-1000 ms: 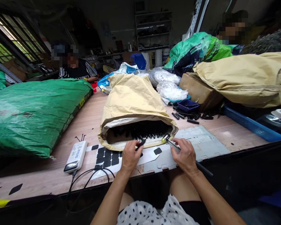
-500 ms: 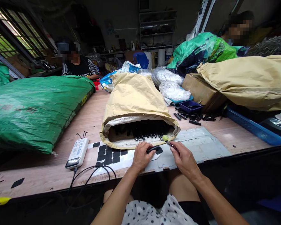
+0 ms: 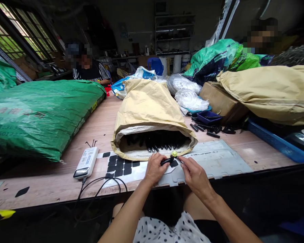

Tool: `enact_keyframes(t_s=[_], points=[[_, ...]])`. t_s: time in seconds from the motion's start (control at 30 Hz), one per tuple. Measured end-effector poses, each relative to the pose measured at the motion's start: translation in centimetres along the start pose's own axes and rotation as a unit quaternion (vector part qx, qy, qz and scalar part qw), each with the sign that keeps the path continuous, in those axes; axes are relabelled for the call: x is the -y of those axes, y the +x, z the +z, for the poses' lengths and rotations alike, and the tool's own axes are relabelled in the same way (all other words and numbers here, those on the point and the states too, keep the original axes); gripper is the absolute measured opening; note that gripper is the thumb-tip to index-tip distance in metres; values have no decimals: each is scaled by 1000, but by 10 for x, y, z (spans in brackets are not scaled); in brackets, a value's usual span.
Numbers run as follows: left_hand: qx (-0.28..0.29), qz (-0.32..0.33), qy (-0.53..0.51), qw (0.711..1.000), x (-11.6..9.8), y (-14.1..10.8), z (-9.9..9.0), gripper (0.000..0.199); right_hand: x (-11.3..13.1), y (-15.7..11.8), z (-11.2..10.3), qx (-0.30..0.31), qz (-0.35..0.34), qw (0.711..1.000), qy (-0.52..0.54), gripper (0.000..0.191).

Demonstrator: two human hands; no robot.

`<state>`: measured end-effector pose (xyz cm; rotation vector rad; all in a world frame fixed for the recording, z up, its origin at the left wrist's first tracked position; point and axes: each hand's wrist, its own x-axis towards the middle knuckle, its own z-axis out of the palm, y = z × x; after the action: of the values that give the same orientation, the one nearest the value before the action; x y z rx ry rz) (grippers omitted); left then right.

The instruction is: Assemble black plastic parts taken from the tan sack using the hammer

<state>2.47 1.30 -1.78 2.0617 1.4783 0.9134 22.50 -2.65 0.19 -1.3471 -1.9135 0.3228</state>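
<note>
My left hand [image 3: 155,167] is closed round a slim black piece [image 3: 167,161] in front of the open sack. A thin dark tool with a round yellow-green part [image 3: 174,154] is pinched in my right hand [image 3: 194,171]; that round part is at the far end of the black piece. The beige sack [image 3: 148,108] lies with its mouth towards me, and many dark pieces [image 3: 158,140] show inside it. Beneath my hands are a white sheet with black rounded patches [image 3: 119,166] and a grey sheet [image 3: 215,160].
A white power bank [image 3: 86,162] with black cables is at the left, beside a large green sack [image 3: 43,114]. Loose black pieces [image 3: 213,134], a purple tray [image 3: 209,116], a cardboard box [image 3: 221,101] and a blue tray [image 3: 281,140] are at the right. Two people are beyond the table.
My right hand has brought the tool left, so its yellow-green part now meets the black piece in my left hand. The whole view has shifted slightly.
</note>
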Motion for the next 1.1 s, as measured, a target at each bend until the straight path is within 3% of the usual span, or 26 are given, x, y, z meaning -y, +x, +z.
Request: enact_keyframes(t_s=[0.23,0.37,0.57,0.77,0.93,1.1], points=[[-1,-8,0,1000,-3,0,-2,11,10,0,8,38,-21,999,15,36],[-1,-7,-4,1000,-4,0,-2,12,-3,3,1,5,-3,1000,-14,34],[18,-6,-43,999,1,0,-7,11,-40,15,-17,-43,28,973,-224,37],[22,-4,-72,997,3,0,-10,17,-60,9,-8,-52,-11,941,-335,35],[31,-6,-58,998,2,1,-10,18,-41,15,-8,-67,-4,960,-274,33],[39,8,-35,999,3,0,-9,23,-15,27,-4,54,-95,990,-95,30]])
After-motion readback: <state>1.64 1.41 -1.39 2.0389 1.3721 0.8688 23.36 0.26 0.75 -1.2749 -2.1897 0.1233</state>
